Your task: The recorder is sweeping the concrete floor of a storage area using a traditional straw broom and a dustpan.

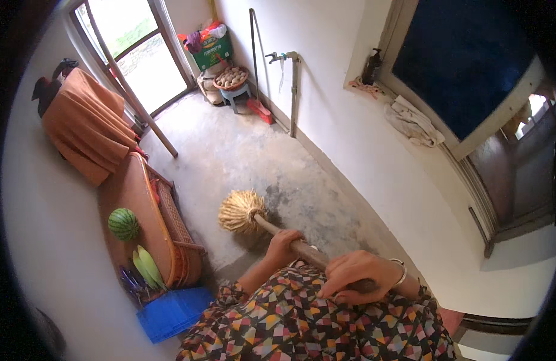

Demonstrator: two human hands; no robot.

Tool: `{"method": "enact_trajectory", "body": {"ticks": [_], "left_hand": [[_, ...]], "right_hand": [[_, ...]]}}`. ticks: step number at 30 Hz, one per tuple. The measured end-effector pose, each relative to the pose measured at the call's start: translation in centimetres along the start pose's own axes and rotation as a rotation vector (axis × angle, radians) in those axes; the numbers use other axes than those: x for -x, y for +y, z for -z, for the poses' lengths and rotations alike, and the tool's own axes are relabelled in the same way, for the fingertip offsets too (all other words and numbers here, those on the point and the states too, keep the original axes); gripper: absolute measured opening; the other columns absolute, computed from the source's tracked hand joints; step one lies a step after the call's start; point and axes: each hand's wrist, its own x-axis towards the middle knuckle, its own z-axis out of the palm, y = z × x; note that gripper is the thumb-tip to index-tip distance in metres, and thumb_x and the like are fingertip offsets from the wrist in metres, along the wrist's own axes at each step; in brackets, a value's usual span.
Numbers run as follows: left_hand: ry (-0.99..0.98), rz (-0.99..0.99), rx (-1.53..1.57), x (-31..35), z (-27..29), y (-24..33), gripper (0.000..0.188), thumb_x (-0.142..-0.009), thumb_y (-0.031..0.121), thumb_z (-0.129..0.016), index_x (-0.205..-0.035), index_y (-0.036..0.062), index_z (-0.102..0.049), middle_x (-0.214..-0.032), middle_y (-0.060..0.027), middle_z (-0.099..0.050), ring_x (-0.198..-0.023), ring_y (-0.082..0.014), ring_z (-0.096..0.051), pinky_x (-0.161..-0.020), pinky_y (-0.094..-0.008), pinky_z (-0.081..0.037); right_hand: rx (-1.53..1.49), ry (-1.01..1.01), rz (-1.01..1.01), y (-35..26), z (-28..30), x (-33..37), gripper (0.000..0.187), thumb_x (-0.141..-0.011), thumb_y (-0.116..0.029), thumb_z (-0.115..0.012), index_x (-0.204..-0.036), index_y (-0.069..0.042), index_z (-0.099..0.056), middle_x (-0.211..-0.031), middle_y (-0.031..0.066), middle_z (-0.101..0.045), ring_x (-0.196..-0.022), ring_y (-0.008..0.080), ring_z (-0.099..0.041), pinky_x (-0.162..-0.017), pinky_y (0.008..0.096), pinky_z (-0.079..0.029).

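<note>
Basically, straw broom is over floor, L hand gripping shaft midway, R hand round top end. Prob. light, stiff wood, springy bristles; best hold = shaft, hands apart.

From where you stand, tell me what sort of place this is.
Probably an entry or utility room in a home: a bright doorway shows the outdoors, a tap stands on a pipe by the wall, and a watermelon lies on a brown table.
</note>
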Motion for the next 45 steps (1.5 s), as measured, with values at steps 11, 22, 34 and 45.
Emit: {"method": "enact_trajectory", "body": {"ticks": [11,22,34,45], "left_hand": [[-0.063,-0.083,-0.067,-14.0,5.8,-6.0,0.03,-0.06,0.004,-0.065,-0.089,0.0083,-0.057,-0.088,-0.0087,-0.061,-0.092,-0.0301,-0.057,-0.083,-0.0389,-0.041],[-0.06,-0.012,-0.038,-31.5,9.7,-22.8,0.024,-0.063,0.0,-0.065,-0.085,0.0072,-0.06,-0.086,-0.0114,-0.061,-0.086,-0.0342,-0.057,-0.077,-0.039,-0.046],[-0.305,-0.013,-0.075,-32.2,4.5,-25.6,0.032,-0.061,0.011,-0.069,-0.092,0.0122,-0.058,-0.097,-0.0082,-0.06,-0.098,-0.0321,-0.053,-0.081,-0.0399,-0.045],[-0.62,-0.199,0.286,-21.1,-6.4,-14.6,0.028,-0.062,-0.001,-0.06,-0.087,0.0095,-0.055,-0.088,-0.0074,-0.059,-0.091,-0.0321,-0.054,-0.081,-0.0384,-0.043]], "right_hand": [[0.142,0.086,0.012,4.5,9.3,-7.0,0.028,-0.076,-0.001,-0.06,-0.103,-0.007,-0.065,-0.068,-0.0001,-0.06,-0.064,0.0168,-0.057,-0.068,0.0316,-0.044],[0.356,0.513,-0.226,17.5,18.5,-18.4,0.027,-0.077,-0.001,-0.06,-0.103,-0.007,-0.064,-0.069,0.0057,-0.056,-0.058,0.0159,-0.05,-0.056,0.0276,-0.042],[0.398,0.867,-0.331,24.8,18.4,-15.3,0.023,-0.078,0.004,-0.057,-0.097,-0.006,-0.066,-0.082,0.0069,-0.065,-0.067,0.0178,-0.059,-0.062,0.0278,-0.046],[0.456,1.208,-0.385,15.0,5.3,-2.6,0.021,-0.076,0.004,-0.059,-0.093,-0.006,-0.066,-0.077,0.0065,-0.062,-0.066,0.0187,-0.058,-0.061,0.0297,-0.045]]}}
